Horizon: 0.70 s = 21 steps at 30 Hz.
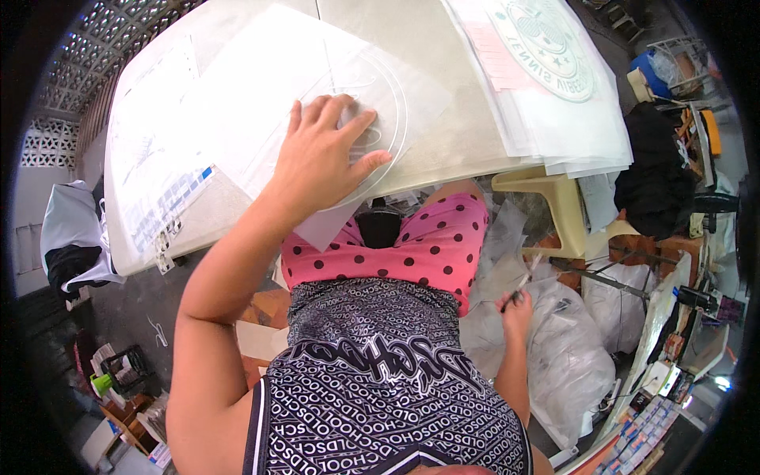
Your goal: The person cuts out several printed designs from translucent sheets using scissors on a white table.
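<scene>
My left hand (pixel 323 154) lies flat with fingers spread on a translucent sheet (pixel 261 87) that carries a white circular outline and curved marks. The fingers cover part of the design. A corner of the sheet hangs over the table's near edge, above my lap. Down at my right side, away from the table, my right hand (pixel 518 310) is closed around what look like scissors (pixel 526 279), with a dark handle and thin pale blades pointing up and away. They are small in view.
Printed sheets (pixel 154 150) lie on the pale table's (pixel 451 146) left part. A stack of transparent printed sheets (pixel 566 131) overhangs its right edge. A cream plastic stool (pixel 546 198) stands below. Clear plastic bags (pixel 566 356) crowd my right side, and a dark cloth (pixel 653 170) hangs beyond.
</scene>
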Each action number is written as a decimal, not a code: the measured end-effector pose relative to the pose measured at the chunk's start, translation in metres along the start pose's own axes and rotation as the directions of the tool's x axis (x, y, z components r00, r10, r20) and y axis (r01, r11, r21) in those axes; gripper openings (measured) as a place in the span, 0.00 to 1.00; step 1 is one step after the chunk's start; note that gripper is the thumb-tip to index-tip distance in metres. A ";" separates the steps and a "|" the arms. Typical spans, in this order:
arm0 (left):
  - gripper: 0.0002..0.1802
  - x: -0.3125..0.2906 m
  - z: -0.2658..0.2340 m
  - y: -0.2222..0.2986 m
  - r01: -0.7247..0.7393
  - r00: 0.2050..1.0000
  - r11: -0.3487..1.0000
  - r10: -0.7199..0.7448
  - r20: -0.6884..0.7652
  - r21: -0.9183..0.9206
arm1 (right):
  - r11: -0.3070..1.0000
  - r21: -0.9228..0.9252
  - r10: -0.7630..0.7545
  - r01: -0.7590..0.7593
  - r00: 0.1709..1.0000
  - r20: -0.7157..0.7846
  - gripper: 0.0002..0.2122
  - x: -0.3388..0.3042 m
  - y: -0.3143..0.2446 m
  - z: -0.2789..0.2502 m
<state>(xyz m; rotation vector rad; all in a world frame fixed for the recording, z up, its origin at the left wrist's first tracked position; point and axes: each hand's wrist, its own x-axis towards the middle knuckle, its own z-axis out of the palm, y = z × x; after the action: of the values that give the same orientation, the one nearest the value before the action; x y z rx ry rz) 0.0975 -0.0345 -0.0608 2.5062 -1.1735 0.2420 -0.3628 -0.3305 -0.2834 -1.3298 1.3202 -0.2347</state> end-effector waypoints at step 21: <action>0.19 -0.047 0.024 0.018 -0.364 0.930 0.916 0.348 -0.120 -0.169 | 0.945 0.308 -0.263 0.114 0.825 0.500 0.17 -0.130 -0.217 0.167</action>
<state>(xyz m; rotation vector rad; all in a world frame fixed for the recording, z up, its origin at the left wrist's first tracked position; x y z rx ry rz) 0.0534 -0.0214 -0.0923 2.0852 -1.5357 0.3140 -0.1618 -0.2101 -0.0910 -1.1803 0.6539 -0.1527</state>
